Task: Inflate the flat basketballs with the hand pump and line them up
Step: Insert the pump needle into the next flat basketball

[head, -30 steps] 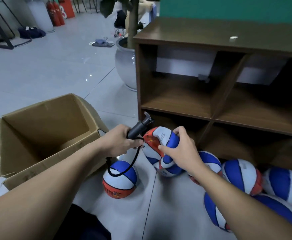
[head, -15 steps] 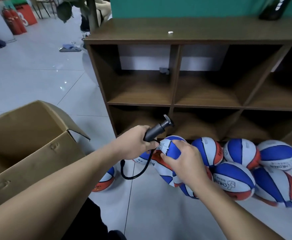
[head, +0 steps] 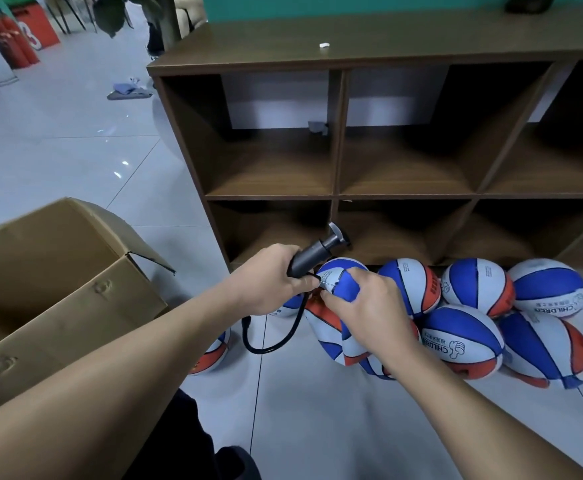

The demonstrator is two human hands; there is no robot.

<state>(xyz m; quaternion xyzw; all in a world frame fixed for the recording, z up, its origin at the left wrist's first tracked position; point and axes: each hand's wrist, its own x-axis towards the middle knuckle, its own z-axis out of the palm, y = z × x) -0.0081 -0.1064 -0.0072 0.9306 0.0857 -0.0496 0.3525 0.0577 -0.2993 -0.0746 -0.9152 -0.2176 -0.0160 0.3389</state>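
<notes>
My left hand (head: 264, 280) grips the black hand pump (head: 312, 252), whose handle points up and right and whose black hose (head: 276, 341) loops down below. My right hand (head: 369, 311) holds a flat, folded blue, white and red basketball (head: 331, 282) close to the pump's lower end. Whether the needle is in the ball is hidden by my fingers. Several round basketballs (head: 463, 341) of the same colours lie on the floor to the right, below the shelf. Another ball (head: 214, 351) lies partly hidden under my left forearm.
A brown wooden cubby shelf (head: 335, 195) stands right behind the balls. An open cardboard box (head: 65, 289) sits on the tiled floor at the left. Red fire extinguishers (head: 9, 39) and a cloth (head: 129, 91) lie far back left.
My view has swung right, so the shelf and the balls on the right show more fully. Both hands keep the same hold on pump and flat ball.
</notes>
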